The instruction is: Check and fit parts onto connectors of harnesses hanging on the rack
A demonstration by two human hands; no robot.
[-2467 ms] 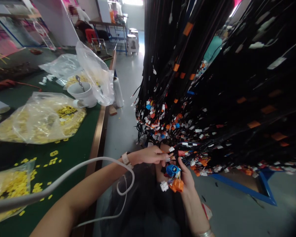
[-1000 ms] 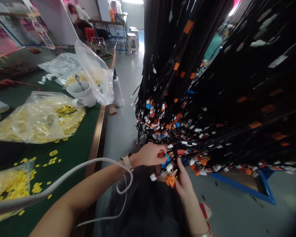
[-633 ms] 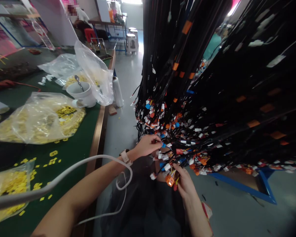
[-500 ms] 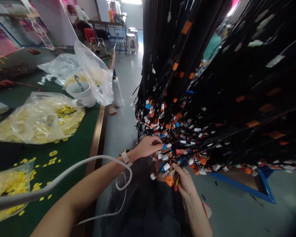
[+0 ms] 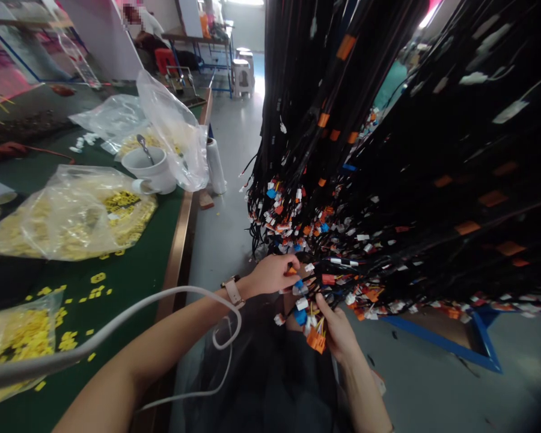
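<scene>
My left hand (image 5: 273, 275), with a watch (image 5: 232, 291) at its wrist, reaches into the front ends of a hanging wire harness (image 5: 297, 108). Its thumb and forefinger close around a small orange connector (image 5: 292, 271); a blue connector (image 5: 299, 284) hangs just below the fingertips. My right hand (image 5: 339, 331) is closed on a cluster of thin wires, thumb on top. From that cluster dangle a large orange connector (image 5: 316, 340), a blue connector (image 5: 300, 317) and a white connector (image 5: 302, 304). The right fingers are partly hidden behind the wires.
At left, a green-topped table (image 5: 130, 288) bears plastic bags (image 5: 72, 222) of yellow parts and a white mug (image 5: 151, 171) with a spoon. A white cable (image 5: 130, 307) crosses above my left forearm. A blue frame (image 5: 473, 340) stands at lower right. Another person sits far back.
My left fingers have moved off the blue connector to a small orange one. The large orange connector below my right hand has shifted slightly right and down.
</scene>
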